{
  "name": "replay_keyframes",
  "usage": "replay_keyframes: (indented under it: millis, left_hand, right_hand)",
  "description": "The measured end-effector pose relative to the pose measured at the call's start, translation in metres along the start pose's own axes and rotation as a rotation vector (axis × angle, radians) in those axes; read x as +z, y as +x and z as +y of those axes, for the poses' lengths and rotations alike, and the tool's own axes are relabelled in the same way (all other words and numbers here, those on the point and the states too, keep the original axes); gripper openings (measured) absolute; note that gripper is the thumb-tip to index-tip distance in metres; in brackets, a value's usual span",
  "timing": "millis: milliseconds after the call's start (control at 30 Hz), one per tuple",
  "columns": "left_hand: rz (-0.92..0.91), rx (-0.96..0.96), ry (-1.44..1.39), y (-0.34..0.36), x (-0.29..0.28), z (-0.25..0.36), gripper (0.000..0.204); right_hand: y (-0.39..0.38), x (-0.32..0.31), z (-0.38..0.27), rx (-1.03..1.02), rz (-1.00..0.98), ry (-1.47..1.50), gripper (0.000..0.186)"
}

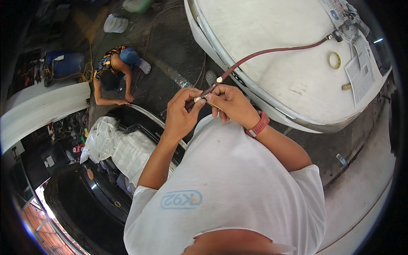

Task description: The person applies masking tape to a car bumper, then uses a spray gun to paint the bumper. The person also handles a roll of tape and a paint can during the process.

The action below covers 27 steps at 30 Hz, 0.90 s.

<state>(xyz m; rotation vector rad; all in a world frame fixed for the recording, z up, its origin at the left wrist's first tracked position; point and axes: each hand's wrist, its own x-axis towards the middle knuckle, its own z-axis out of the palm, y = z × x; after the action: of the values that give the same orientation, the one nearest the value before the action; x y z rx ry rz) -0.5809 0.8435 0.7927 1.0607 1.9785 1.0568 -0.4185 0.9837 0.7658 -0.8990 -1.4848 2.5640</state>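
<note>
Hose fitting (199, 98) partly hidden by both hands (180, 109) (233, 105), its finer details too small.

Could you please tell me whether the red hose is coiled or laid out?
Laid out: the red hose runs in one open curve from the left hand and right hand over the white panel, showing no loop.
</note>
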Motion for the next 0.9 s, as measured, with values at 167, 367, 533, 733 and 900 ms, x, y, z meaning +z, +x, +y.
replay_keyframes:
  millis: [167,367,533,733,900]
  left_hand:
    - [-0.029,-0.043,-0.068,-0.001,-0.005,-0.006,0.018]
    - [-0.055,-0.09,-0.11,-0.003,-0.004,-0.008,0.022]
    - [-0.022,-0.191,-0.151,-0.006,0.002,-0.009,0.021]
    - [0.046,-0.258,-0.181,0.001,0.001,-0.017,0.011]
    - [0.074,-0.256,-0.395,0.003,0.003,-0.01,0.01]
  right_hand:
    - [0.0,0.007,0.004,0.028,0.054,-0.044,0.029]
    - [-0.004,0.012,0.006,0.034,0.064,0.008,0.032]
    - [-0.009,0.013,0.003,0.04,0.049,-0.001,0.035]
    - [-0.014,0.009,0.007,0.009,-0.066,0.027,0.034]
    - [-0.011,0.002,0.024,-0.142,-0.041,-0.056,0.036]
